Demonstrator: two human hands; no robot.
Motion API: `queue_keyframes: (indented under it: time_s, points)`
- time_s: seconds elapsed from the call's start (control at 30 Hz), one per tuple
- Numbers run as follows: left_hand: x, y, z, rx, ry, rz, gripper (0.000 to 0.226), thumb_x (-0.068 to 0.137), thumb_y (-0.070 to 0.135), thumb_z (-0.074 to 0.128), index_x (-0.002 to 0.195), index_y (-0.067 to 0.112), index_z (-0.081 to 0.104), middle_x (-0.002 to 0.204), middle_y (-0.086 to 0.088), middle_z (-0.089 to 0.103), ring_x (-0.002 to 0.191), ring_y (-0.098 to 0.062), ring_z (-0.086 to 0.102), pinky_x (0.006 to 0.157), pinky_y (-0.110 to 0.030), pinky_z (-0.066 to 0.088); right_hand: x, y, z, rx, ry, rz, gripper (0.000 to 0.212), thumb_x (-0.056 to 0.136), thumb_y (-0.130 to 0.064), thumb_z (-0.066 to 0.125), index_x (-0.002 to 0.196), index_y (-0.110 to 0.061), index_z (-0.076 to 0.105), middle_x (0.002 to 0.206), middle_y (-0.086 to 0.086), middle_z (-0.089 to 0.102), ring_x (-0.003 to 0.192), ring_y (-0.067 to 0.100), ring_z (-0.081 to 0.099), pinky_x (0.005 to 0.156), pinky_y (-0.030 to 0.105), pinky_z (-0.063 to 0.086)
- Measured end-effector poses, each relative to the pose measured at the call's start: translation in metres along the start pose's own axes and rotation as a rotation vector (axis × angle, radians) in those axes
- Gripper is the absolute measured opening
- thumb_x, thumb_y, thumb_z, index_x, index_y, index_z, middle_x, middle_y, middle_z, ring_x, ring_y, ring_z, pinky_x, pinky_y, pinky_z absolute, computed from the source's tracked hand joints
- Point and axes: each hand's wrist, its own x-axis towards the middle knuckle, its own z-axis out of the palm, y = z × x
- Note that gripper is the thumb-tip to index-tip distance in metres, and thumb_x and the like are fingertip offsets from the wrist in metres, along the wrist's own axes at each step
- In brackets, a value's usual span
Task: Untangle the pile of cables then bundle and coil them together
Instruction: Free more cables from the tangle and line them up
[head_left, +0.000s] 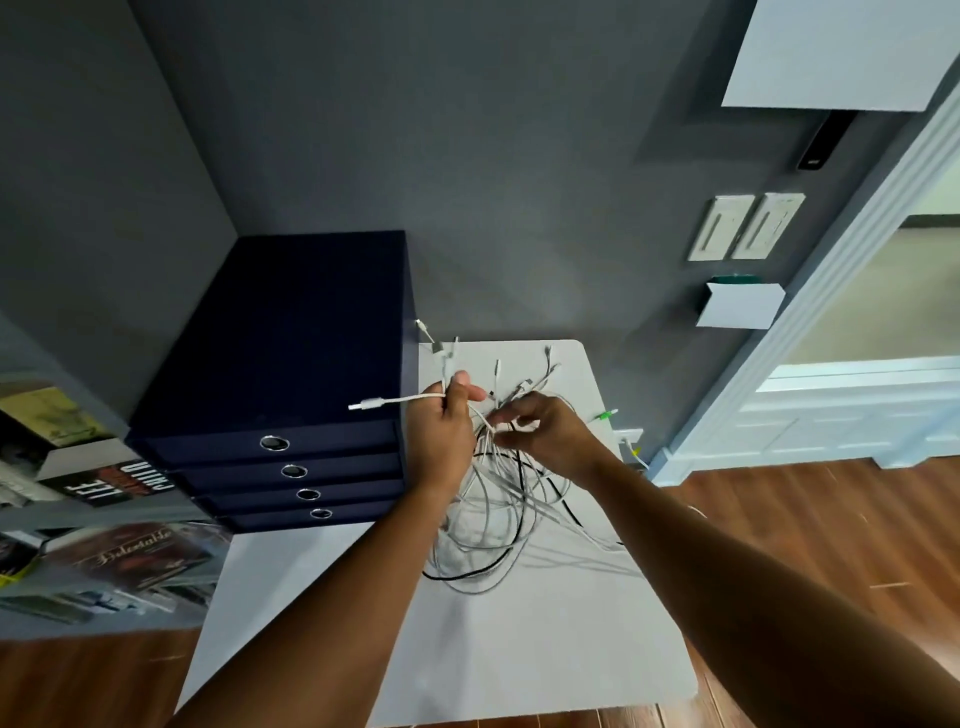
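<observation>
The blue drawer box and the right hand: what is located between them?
In the head view, the left hand lies between the blue drawer box and the right hand, gripping several cables.

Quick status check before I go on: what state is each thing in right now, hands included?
left hand: grips ends of the cables, plugs sticking out past it.
right hand: pinches strands of the cables beside the left hand.
cables: tangled, upper part lifted, loops lying on the table.
black cable: looped among the white ones.
drawer unit: all four drawers shut.
</observation>
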Motion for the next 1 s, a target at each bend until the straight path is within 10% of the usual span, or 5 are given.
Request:
queue_keyframes:
  time_s: [0.43, 0.53, 0.67, 1.0]
  points:
    - [0.000, 0.030, 0.000, -0.239, 0.000, 0.122, 0.039, 0.105, 0.033, 0.045, 0.075, 0.010, 0.056, 0.046, 0.011, 0.032, 0.039, -0.009, 0.027, 0.044, -0.019, 0.025, -0.028, 0.091, 0.001, -0.636, -0.110, 0.301, 0.020, 0.091, -0.028, 0.057, 0.098, -0.025, 0.075, 0.108, 0.004, 0.071, 0.114, 0.029, 0.053, 0.095, 0.037, 0.048]
    - [-0.001, 0.029, -0.004, -0.220, 0.020, 0.092, 0.040, 0.107, 0.029, 0.044, 0.076, 0.007, 0.055, 0.044, 0.011, 0.032, 0.038, -0.008, 0.027, 0.043, -0.018, 0.026, -0.022, 0.070, 0.002, -0.313, -0.051, 0.211, 0.028, 0.080, -0.002, 0.055, 0.088, -0.020, 0.075, 0.099, 0.002, 0.072, 0.098, 0.017, 0.059, 0.087, 0.029, 0.046]
    - [-0.003, 0.025, -0.010, -0.210, 0.011, 0.074, 0.038, 0.107, 0.027, 0.043, 0.076, 0.009, 0.055, 0.045, 0.012, 0.031, 0.039, -0.007, 0.027, 0.041, -0.018, 0.025, -0.018, 0.032, -0.001, 0.251, -0.143, 0.232, 0.030, 0.072, -0.017, 0.059, 0.094, -0.004, 0.076, 0.080, 0.006, 0.070, 0.060, 0.007, 0.052, 0.053, 0.021, 0.034]
    - [-0.008, 0.047, -0.008, -0.286, -0.047, 0.185, 0.037, 0.104, 0.031, 0.044, 0.076, 0.010, 0.054, 0.046, 0.014, 0.032, 0.038, -0.006, 0.027, 0.044, -0.018, 0.024, -0.020, 0.068, 0.017, 0.017, -0.217, 0.589, 0.027, 0.068, -0.034, 0.063, 0.068, -0.007, 0.068, 0.067, 0.017, 0.060, 0.045, 0.019, 0.048, 0.045, 0.019, 0.031]
